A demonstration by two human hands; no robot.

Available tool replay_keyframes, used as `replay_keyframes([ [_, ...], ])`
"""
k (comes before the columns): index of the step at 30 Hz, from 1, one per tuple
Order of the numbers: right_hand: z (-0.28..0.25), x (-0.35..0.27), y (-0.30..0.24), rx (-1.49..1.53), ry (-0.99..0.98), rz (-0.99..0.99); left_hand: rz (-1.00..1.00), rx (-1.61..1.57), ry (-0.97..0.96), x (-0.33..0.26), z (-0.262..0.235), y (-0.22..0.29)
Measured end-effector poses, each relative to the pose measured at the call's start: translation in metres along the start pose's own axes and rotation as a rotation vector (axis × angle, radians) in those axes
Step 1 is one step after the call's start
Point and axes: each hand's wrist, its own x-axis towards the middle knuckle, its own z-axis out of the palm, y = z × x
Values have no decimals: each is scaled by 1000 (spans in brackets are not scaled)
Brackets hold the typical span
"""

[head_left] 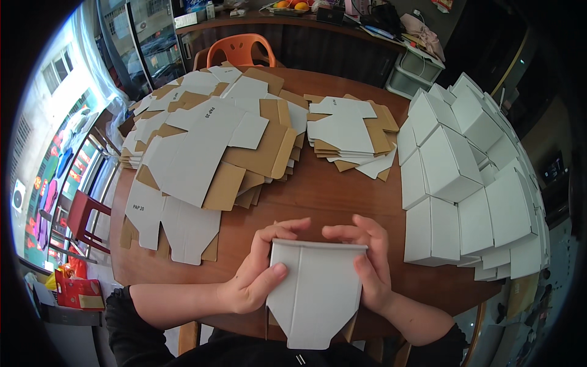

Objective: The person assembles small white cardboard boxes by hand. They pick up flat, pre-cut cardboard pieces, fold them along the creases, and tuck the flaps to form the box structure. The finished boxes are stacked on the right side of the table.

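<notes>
A partly folded white cardboard box is held between my hands at the near edge of the table, its tapered flap pointing down toward me. My left hand grips its left side, thumb on the white face and fingers curled behind the upper edge. On the opposite side, my right hand holds the box with the thumb along its edge and the fingers bent over the top. The far side of the box is hidden. Flat white-and-brown box blanks lie in a big overlapping pile at the left beyond my left hand.
A smaller stack of flat blanks lies at the far middle of the brown wooden table. Folded white boxes are piled high along the right side. An orange chair and a cluttered counter stand behind the table.
</notes>
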Motion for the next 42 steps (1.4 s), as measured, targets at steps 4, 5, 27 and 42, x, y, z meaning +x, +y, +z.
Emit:
replay_keyframes([
  [4,-1,-1,2,-40,-36,-51,39,50,-18,1,-3,4],
  [5,-6,1,2,-20,-55,47,-52,-59,39,2,1,8],
  [27,-9,-2,4,56,-70,165,-44,-49,36,0,1,2],
  [42,-2,-1,-8,111,4,320,3,100,39,-1,2,0],
])
